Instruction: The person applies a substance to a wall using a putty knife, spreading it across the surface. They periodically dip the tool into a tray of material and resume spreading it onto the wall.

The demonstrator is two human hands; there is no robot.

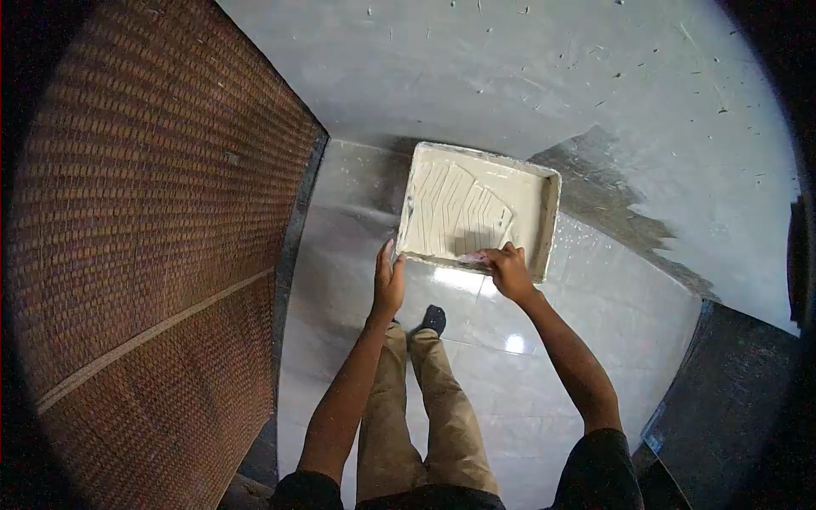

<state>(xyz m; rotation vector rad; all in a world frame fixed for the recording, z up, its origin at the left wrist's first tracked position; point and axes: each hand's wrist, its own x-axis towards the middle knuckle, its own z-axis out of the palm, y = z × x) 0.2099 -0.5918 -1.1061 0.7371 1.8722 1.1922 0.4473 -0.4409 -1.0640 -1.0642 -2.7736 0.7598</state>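
Note:
A shallow rectangular paint tray (556, 208) lies on the floor, its rim smeared. Thick cream paint (476, 183) covers most of its bottom, marked with angled parallel lines. My left hand (389, 285) is at the tray's near left corner, fingers along the outside and thumb against the rim, so it holds the corner. Over the near right part of the tray, my right hand (508, 270) is closed around a small pale pinkish tool (474, 256). The tool reaches left over the near rim; its kind is hard to make out.
A brown woven panel (170, 187) stands along the left. Ahead is a grey-white wall (527, 76) with splatter and a dark bare patch (612, 183). Shiny floor tiles (340, 212) lie beneath, my sock-covered foot (434, 320) near the tray. A dark panel (722, 399) is at right.

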